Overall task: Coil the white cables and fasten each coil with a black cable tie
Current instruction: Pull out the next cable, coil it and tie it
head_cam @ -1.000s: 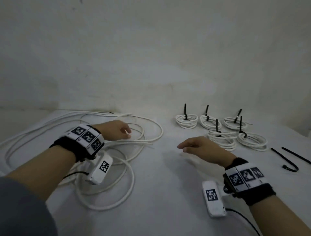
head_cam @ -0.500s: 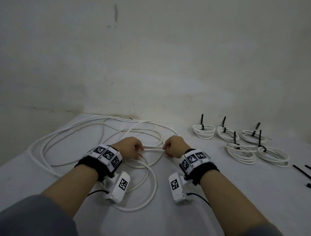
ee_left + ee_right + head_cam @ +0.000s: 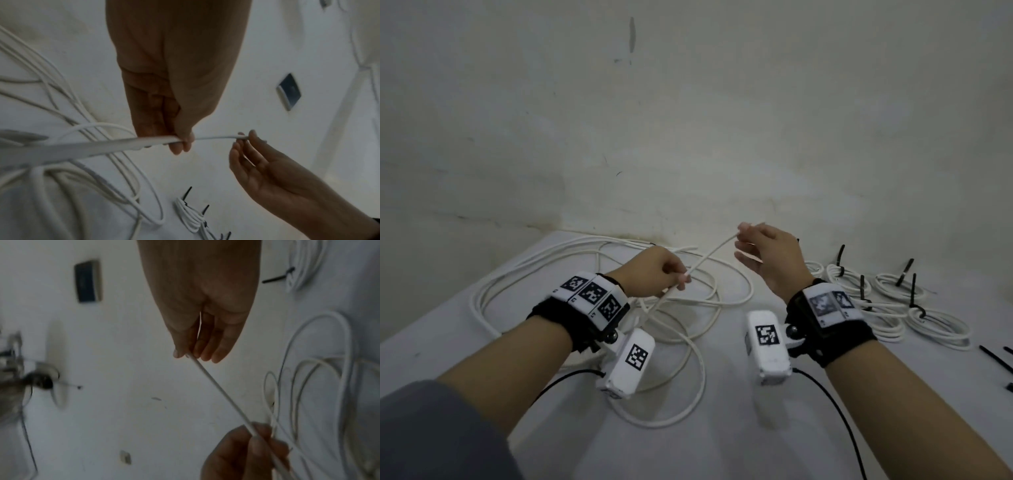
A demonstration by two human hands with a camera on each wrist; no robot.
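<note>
- Pale, scuffed wall [image 3: 688,120] rises straight behind a white worktop [image 3: 722,428], and I am working low over that surface with both wrists raised.
- My left hand [image 3: 654,275] is curled round the white cable [image 3: 709,255], pinching it a little way back from its free end; the loose tangle of it lies on the worktop just beneath and beyond that hand.
- My right hand [image 3: 770,260] nips the cable's very tip between thumb and forefinger, the other fingers relaxed and spread. The short stretch between my hands runs nearly straight, clear of the surface.
- I judge this to be the start of a fresh coil: I would bring the tip round to the left hand for the first loop, keep each turn the same size, and let the cable feed through without twisting.
- I would watch for the tangle dragging or knotting as it feeds, since several loops cross one another there.
- The cable looks thin, smooth and fairly springy, holding broad curves where it lies.
- Finished coils [image 3: 893,308], each with a black cable tie [image 3: 863,287] standing up from it, sit to the right; spare ties [image 3: 993,356] lie at the right edge.
</note>
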